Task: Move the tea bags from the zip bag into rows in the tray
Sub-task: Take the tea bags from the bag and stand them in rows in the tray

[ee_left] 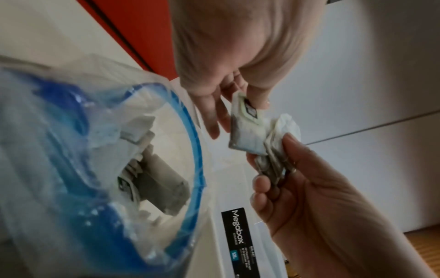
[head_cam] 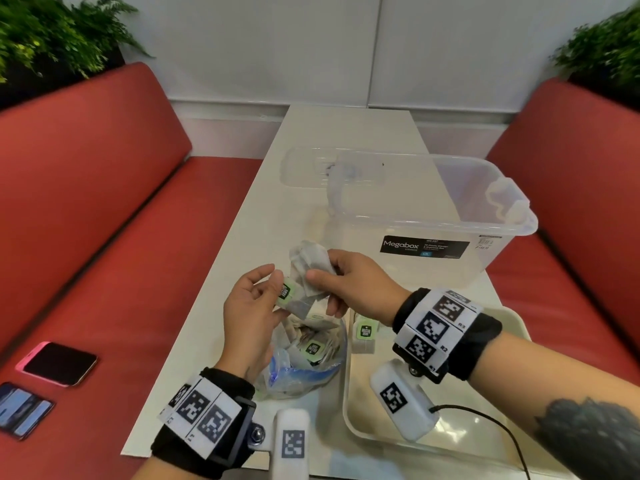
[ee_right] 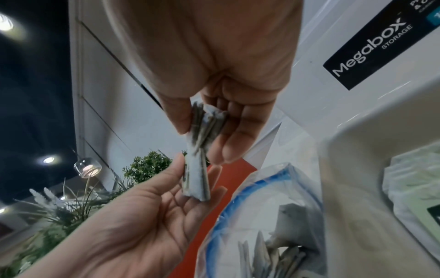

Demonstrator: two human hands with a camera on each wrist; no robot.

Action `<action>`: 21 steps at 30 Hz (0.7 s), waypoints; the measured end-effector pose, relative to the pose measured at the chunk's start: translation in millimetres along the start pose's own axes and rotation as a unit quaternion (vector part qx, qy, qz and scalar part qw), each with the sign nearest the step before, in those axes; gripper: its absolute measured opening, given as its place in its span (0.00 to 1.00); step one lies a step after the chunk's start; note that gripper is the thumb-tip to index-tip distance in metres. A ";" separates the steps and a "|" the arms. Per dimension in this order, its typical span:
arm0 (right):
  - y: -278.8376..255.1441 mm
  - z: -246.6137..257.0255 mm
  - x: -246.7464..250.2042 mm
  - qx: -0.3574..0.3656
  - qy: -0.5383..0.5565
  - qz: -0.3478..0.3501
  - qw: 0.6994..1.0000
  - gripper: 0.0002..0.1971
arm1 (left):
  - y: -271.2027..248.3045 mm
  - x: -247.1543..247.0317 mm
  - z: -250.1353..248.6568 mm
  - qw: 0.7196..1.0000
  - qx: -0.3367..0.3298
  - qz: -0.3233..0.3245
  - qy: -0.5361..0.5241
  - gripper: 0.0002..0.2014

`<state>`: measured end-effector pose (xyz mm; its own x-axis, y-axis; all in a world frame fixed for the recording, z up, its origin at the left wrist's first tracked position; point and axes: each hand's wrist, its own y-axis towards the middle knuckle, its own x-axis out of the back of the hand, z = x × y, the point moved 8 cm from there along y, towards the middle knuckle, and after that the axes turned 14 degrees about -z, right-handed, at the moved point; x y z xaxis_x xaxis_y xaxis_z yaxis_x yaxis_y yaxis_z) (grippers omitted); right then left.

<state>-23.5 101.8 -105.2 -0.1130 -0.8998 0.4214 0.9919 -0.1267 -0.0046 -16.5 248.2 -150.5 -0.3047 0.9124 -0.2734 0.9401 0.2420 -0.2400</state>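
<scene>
At centre frame, above the clear blue-zippered zip bag [head_cam: 304, 362], my right hand [head_cam: 349, 285] clutched a bunch of limp, featherlight paper tea bags [head_cam: 311, 268] while my left hand [head_cam: 249, 306] pinched one green-tagged tea bag [head_cam: 292, 299], best gripped by its flat edge, the cream plastic tray [head_cam: 349, 407] waiting lower right.

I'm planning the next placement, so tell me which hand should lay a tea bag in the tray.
Probably the right hand. It already grips a bunch of tea bags and hangs beside the tray, while the left hand pinches one bag above the zip bag, farther from it.
</scene>
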 end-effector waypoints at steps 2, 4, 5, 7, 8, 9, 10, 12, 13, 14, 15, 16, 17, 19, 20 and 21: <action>0.6 -2.2 6.3 -0.009 0.008 -0.021 1.000 0.13 | 2.3 2.3 2.4 0.999 0.026 -0.020 -0.024 0.04; 0.6 -2.8 14.4 -0.011 0.011 -0.044 0.999 0.12 | 5.2 7.4 4.6 0.997 0.048 -0.052 -0.038 0.03; -0.1 -2.0 17.3 -0.013 0.018 -0.047 0.999 0.11 | 6.4 9.7 5.8 0.995 0.057 -0.064 -0.043 0.04; -4.1 1.9 15.1 -0.024 0.049 -0.015 0.998 0.10 | 6.7 9.8 8.5 0.993 0.075 -0.068 -0.056 0.08; -7.9 4.5 9.6 -0.031 0.063 0.017 0.997 0.11 | 6.2 7.7 10.6 0.993 0.086 -0.063 -0.059 0.10; -12.0 6.1 2.4 -0.038 0.068 0.053 0.996 0.13 | 3.6 3.6 12.1 0.992 0.101 -0.055 -0.060 0.11; -15.8 6.4 -4.8 -0.044 0.061 0.084 0.994 0.15 | 0.1 -1.4 14.2 0.990 0.119 -0.044 -0.058 0.12; -20.1 4.9 -13.7 -0.046 0.024 0.108 0.993 0.15 | -8.5 -12.0 20.2 0.984 0.168 -0.018 -0.058 0.17; -19.8 3.6 -14.9 -0.046 0.008 0.102 0.994 0.14 | -14.2 -17.2 22.6 0.978 0.197 -0.002 -0.070 0.21; -19.0 2.5 -14.3 -0.046 -0.002 0.091 0.995 0.13 | -20.8 -21.8 23.7 0.969 0.228 0.016 -0.093 0.24; -17.8 1.5 -13.1 -0.045 -0.009 0.079 0.996 0.13 | -25.4 -25.1 24.8 0.959 0.254 0.031 -0.122 0.28; -16.8 0.4 -12.0 -0.044 -0.017 0.070 0.996 0.14 | -29.2 -27.8 25.8 0.950 0.272 0.046 -0.144 0.32; -16.7 -0.9 -11.5 -0.043 -0.025 0.065 0.997 0.14 | -33.1 -30.3 26.3 0.945 0.285 0.061 -0.152 0.34; -17.0 -4.4 -11.7 -0.042 -0.050 0.060 0.996 0.16 | -43.0 -36.5 25.3 0.937 0.302 0.102 -0.146 0.32; -16.7 -5.9 -11.1 -0.039 -0.073 0.054 0.995 0.17 | -47.3 -39.6 24.3 0.935 0.302 0.120 -0.142 0.28; -15.9 -6.0 -9.4 -0.029 -0.104 0.043 0.993 0.19 | -49.8 -41.5 23.8 0.936 0.295 0.134 -0.136 0.24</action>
<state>-38.6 109.7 -114.5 -0.0081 -0.8028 0.5962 0.9916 -0.0832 -0.0987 -54.3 190.4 -149.4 -0.1734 0.7773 -0.6047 0.7651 -0.2803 -0.5797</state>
